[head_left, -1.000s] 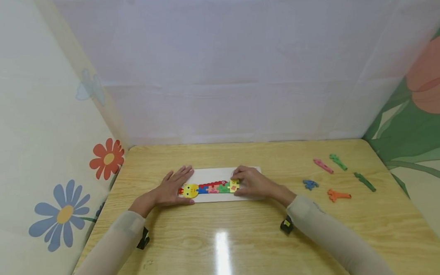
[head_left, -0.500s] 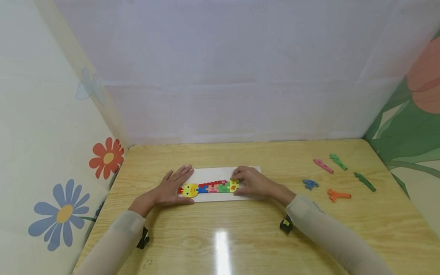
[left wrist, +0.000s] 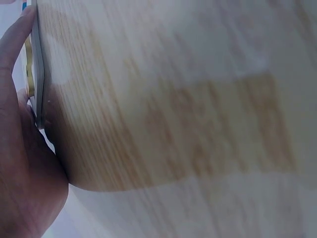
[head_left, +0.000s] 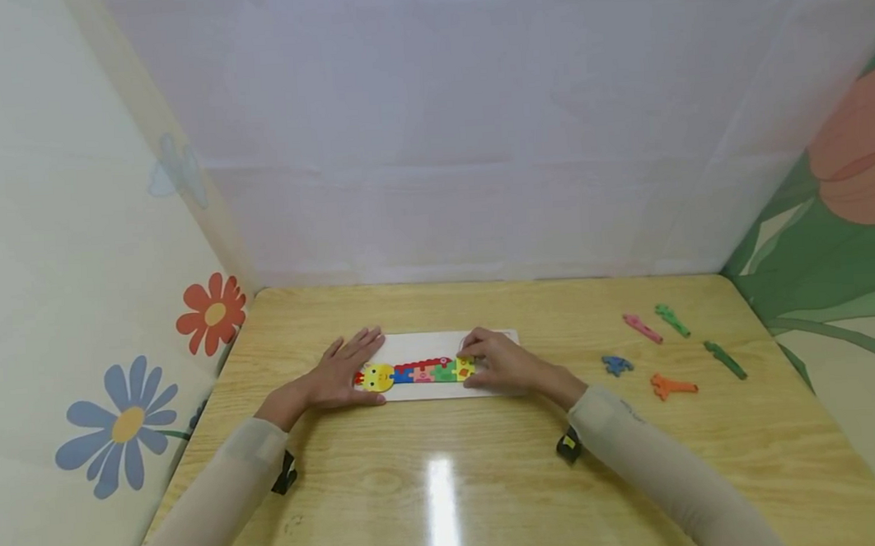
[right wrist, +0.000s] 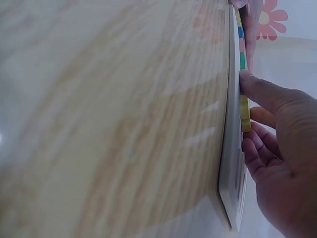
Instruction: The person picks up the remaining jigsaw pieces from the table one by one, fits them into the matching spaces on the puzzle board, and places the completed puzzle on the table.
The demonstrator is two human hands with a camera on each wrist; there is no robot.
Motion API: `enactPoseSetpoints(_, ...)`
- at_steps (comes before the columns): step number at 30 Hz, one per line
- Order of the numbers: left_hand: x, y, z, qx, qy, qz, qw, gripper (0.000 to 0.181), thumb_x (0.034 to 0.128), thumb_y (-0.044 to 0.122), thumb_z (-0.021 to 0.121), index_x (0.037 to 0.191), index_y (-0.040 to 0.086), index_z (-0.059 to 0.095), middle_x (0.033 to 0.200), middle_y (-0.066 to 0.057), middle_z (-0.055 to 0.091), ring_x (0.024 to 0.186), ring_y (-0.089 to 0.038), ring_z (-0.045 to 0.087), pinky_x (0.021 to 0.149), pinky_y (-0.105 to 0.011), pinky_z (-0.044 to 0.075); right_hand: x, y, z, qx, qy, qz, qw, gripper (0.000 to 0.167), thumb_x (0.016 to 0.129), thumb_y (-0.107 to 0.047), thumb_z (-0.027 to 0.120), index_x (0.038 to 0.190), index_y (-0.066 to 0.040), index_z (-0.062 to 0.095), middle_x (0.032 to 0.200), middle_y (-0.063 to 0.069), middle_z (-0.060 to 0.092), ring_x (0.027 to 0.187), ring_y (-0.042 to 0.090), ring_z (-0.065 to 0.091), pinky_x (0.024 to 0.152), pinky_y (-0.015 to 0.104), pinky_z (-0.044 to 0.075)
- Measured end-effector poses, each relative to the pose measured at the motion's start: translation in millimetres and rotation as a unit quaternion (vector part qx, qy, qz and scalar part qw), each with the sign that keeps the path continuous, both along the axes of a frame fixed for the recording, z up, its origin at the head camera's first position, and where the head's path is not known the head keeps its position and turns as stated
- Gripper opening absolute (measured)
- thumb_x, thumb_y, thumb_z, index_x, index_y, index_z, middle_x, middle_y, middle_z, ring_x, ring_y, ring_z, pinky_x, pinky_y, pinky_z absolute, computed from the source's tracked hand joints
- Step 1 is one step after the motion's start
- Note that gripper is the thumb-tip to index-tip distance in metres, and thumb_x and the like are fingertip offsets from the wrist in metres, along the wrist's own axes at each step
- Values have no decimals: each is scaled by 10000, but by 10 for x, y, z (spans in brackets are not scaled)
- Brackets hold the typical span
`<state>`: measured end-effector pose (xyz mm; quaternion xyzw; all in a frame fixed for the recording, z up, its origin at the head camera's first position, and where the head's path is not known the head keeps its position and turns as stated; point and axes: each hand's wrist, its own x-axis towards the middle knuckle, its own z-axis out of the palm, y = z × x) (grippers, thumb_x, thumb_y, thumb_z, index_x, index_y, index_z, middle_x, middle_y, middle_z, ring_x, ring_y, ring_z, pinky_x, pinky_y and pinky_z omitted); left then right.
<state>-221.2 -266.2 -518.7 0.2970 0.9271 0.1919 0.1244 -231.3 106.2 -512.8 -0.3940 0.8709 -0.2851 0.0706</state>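
A white puzzle board [head_left: 426, 344] lies lengthwise across the table, bearing a colourful giraffe puzzle. The yellow giraffe head [head_left: 377, 378] is at its left end, followed by blue, pink and green pieces under a red strip. My left hand [head_left: 336, 376] rests across the board's left end with fingers spread, its thumb along the near edge. At the other end, my right hand [head_left: 507, 363] pinches a yellow puzzle piece [head_left: 466, 370] that abuts the green one. The right wrist view shows that yellow piece [right wrist: 245, 113] on the board between thumb and fingers; whether it is fully seated I cannot tell.
Loose puzzle pieces lie on the wooden table [head_left: 389, 473] to the right: pink [head_left: 644, 329], light green [head_left: 673, 321], dark green [head_left: 726, 361], blue [head_left: 617, 367] and orange [head_left: 674, 388]. A pale wall stands behind, with flower-painted walls at both sides.
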Motion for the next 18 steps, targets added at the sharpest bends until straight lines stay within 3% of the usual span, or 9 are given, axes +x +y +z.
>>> enactPoseSetpoints(18, -4, -2, -30, -106, 24, 28, 9999, 1145, 886, 663, 729, 1702, 79, 178, 1784, -127, 103, 1644, -373, 43, 1264, -678, -11, 9, 21, 44, 58, 159, -31, 9999, 583, 884, -316, 882, 1356, -25, 701, 1324, 99, 651, 1230, 256, 618, 1095, 432, 508)
